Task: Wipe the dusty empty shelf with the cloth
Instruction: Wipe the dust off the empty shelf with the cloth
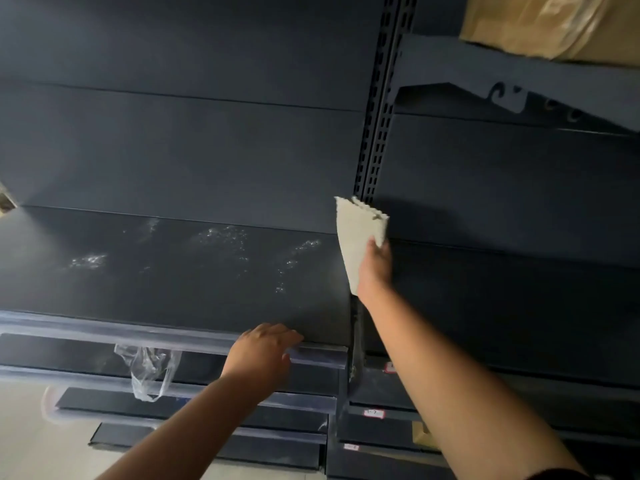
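Observation:
The dark empty shelf spreads across the left and middle, with pale dusty smears on its surface. My right hand is raised at the shelf's right end and grips a folded pale grey cloth, which stands upright near the slotted upright post. My left hand rests on the shelf's clear plastic front rail, fingers curled over the edge, holding nothing else.
A slotted metal upright divides this bay from the right one. Above right, a shelf bracket carries a brown wrapped package. A clear plastic bag hangs below the front rail. Lower shelves step out beneath.

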Demonstrator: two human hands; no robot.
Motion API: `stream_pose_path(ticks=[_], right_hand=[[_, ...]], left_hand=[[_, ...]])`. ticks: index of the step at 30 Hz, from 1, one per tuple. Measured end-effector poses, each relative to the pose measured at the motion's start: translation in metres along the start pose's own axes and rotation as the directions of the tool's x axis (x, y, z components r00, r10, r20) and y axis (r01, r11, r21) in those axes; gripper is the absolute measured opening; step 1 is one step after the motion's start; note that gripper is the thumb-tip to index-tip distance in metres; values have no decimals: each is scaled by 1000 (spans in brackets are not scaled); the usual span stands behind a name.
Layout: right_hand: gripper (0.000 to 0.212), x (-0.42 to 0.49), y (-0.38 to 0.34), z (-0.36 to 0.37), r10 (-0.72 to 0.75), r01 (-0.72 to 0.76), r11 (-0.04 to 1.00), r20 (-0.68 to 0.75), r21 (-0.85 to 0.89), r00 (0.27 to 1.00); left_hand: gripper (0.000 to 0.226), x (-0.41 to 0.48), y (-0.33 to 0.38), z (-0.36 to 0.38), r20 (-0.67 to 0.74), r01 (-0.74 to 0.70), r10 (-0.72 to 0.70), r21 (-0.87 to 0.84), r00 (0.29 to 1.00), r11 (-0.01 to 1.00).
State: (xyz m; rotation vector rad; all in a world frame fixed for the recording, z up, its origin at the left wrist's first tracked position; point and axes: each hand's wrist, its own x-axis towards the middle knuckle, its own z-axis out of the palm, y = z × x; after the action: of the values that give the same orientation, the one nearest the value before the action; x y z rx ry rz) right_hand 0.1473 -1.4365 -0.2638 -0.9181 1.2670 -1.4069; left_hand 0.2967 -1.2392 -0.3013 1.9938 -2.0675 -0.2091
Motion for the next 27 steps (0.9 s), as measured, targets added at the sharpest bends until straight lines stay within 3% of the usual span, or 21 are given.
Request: stream_pose_path(ticks=[3,8,15,21,25,27], right_hand=[[35,12,-14,-39,-1,8,998,-115,58,993],[35,16,-34,-104,-138,120,989,-267,-84,954],[29,-24,-42,-148,-283,173,918,-284,-357,916],[32,-75,-24,-111,-311,193,752,-82,-630,947],[35,-110,8,-32,-61,189,577,189,-794,980],[36,-123,21,2,19,284,393,317,-874,948]], left_hand=[[41,-2,1,0,1,-6,6,0,1000,1000],[47,-7,0,-1,32,-19,18,31,999,999],[66,-22,-24,-13,151,-184,172,65,973,981],[67,-50,-92,-40,95,-121,110,123,989,985],[64,-70,-153,-64,32,-25,19,200,999,980],[64,-78,-178,-73,18,13,-17,224,1000,974]])
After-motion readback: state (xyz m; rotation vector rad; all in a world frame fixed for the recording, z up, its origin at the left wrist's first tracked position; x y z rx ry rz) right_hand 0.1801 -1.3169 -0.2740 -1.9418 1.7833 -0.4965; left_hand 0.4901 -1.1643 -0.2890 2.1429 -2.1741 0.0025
